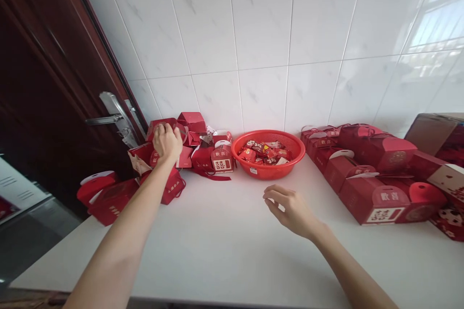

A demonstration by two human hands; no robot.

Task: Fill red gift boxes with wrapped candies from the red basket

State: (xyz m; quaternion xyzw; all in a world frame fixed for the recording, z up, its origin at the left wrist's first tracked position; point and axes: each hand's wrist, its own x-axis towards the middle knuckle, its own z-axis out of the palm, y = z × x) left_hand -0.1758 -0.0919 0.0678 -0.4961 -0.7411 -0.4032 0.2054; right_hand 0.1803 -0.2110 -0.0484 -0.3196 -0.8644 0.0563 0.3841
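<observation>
My left hand (167, 142) reaches into the pile at the left, its fingers curled over a red gift box (163, 124); the fingertips are partly hidden. Around it lie several more red boxes, among them one with a white label (222, 164) and a loose ribbon (213, 176). My right hand (290, 206) hovers over the white table (232, 246), fingers loosely bent, thumb apart and nothing held. Just behind it stands a red plastic basket (268, 173) with wrapped candies (266, 152) inside.
Rows of red gift boxes (380, 198) with ribbons stand on the right side. A cardboard carton (427, 135) is at the far right. White wall tiles (261, 34) rise behind the table. A dark door with a metal handle (105, 119) borders the left.
</observation>
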